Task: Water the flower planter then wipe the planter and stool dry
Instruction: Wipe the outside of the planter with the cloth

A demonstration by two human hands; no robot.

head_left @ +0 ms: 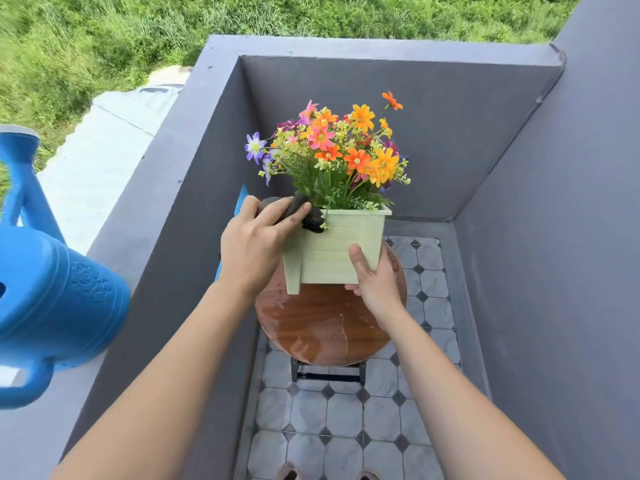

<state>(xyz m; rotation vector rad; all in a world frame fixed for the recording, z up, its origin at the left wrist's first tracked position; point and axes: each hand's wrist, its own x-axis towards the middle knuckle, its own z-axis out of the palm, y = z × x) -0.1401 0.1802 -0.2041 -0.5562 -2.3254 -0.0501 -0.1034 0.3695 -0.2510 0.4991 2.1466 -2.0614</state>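
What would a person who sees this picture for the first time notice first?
The eye goes first to the bright flowers in the pale green planter, held tilted above the round wooden stool in the middle. The left hand presses a dark cloth on the planter's upper left corner while the right hand holds its lower right side. A big blue watering can stands on the ledge at left.

Tight corner here: grey walls [433, 109] box us in left, back, right. Near half of stool [322, 327] top bare but wet, room for us there. Planter [341, 251] fills far half, flowers [332, 150] block above. Watering can [59, 299] hogs left ledge.
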